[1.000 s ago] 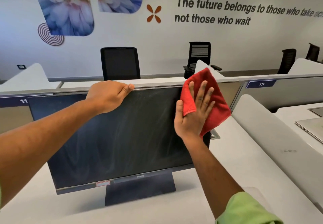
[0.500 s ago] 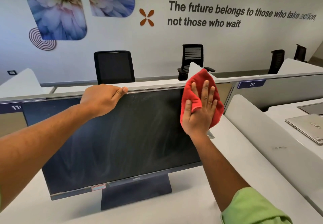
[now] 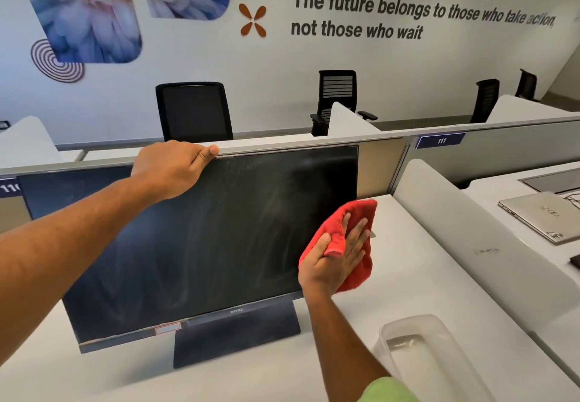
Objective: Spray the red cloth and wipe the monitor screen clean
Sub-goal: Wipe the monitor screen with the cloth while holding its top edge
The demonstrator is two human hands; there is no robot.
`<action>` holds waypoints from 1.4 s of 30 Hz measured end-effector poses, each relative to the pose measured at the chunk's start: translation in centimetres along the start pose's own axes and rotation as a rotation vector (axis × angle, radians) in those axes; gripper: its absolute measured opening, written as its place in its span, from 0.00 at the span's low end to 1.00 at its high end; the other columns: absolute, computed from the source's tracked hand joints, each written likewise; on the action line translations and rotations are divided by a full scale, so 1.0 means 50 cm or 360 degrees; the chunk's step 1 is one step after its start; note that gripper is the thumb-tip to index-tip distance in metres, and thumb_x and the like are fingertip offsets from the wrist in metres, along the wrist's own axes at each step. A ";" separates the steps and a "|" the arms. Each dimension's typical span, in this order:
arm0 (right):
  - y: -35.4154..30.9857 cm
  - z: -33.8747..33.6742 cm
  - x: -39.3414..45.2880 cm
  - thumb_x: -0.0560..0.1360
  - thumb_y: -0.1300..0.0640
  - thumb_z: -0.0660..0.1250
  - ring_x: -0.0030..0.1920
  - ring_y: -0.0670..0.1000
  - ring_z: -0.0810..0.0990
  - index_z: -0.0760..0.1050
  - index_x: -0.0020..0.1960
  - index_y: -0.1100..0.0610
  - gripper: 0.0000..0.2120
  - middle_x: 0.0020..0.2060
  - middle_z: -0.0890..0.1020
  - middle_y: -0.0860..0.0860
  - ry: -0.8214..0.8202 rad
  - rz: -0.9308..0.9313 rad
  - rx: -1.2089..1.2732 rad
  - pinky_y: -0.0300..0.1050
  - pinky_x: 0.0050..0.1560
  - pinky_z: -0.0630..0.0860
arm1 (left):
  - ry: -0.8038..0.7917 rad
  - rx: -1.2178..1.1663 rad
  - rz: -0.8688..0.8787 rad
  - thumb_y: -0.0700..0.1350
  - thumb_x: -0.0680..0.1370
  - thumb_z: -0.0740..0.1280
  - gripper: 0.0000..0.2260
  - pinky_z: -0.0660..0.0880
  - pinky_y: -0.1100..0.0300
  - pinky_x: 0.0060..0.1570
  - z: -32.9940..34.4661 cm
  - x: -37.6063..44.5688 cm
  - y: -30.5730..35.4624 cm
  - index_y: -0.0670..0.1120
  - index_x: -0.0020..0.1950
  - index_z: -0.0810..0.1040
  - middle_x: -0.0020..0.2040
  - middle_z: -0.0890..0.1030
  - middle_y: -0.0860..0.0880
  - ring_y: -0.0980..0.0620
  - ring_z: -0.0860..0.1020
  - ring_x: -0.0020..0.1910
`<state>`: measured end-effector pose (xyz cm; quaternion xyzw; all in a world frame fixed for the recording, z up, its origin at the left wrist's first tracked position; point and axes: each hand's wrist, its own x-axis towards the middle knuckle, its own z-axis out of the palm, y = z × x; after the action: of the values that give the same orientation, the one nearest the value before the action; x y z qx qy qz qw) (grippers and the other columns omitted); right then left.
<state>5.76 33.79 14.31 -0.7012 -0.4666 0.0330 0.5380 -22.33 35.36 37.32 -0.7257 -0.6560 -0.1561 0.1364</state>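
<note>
The upper left corner of the monitor (image 3: pixel 201 244) is covered by the left forearm, and part of its top edge by the left hand (image 3: pixel 171 167). The lower right corner of the screen is hidden behind the red cloth (image 3: pixel 351 244) and the right hand (image 3: pixel 337 258). The palm side of the right hand cannot be seen. The clear container (image 3: pixel 423 357) is cut off by the bottom edge of the picture. The green sleeve (image 3: pixel 386 390) is cut off there as well. The wiring beside the laptop (image 3: pixel 543 213) is too small to be made out. The partition label (image 3: pixel 9 186) at the left edge is only partly shown.
</note>
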 end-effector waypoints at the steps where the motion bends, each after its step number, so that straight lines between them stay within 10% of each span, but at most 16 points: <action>1: 0.010 0.002 -0.020 0.88 0.38 0.41 0.86 0.57 0.52 0.41 0.86 0.39 0.28 0.86 0.47 0.44 0.0030 0.0061 0.0030 0.63 0.84 0.54 | 0.0003 0.0002 0.0005 0.69 0.77 0.37 0.38 0.63 0.58 0.30 0.000 -0.001 -0.001 0.56 0.66 0.81 0.39 0.80 0.49 0.47 0.76 0.39; 12: 0.022 0.007 -0.102 0.86 0.37 0.45 0.86 0.61 0.52 0.42 0.85 0.45 0.31 0.87 0.52 0.54 0.0020 0.0668 0.0169 0.61 0.85 0.50 | 0.0034 0.0060 0.0028 0.69 0.79 0.38 0.36 0.62 0.58 0.30 0.001 -0.004 -0.003 0.56 0.60 0.82 0.34 0.77 0.51 0.47 0.75 0.36; 28: -0.232 -0.011 0.198 0.87 0.40 0.44 0.87 0.55 0.41 0.45 0.87 0.51 0.32 0.87 0.45 0.54 -0.0003 -0.0485 -0.0029 0.59 0.86 0.45 | 0.0050 0.0059 0.0063 0.68 0.79 0.37 0.37 0.60 0.60 0.29 0.004 -0.007 -0.010 0.54 0.58 0.83 0.36 0.78 0.50 0.50 0.72 0.35; 42: -0.016 0.010 -0.004 0.88 0.37 0.43 0.86 0.48 0.43 0.41 0.87 0.47 0.32 0.87 0.43 0.46 -0.0066 -0.0017 -0.0131 0.49 0.85 0.43 | 0.0060 0.0059 0.0072 0.69 0.79 0.38 0.36 0.63 0.57 0.30 0.007 0.001 -0.006 0.55 0.58 0.83 0.35 0.78 0.50 0.47 0.74 0.35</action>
<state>4.87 33.99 14.63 -0.7195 -0.4824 0.0255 0.4990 -22.58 35.58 37.01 -0.7346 -0.6396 -0.1544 0.1655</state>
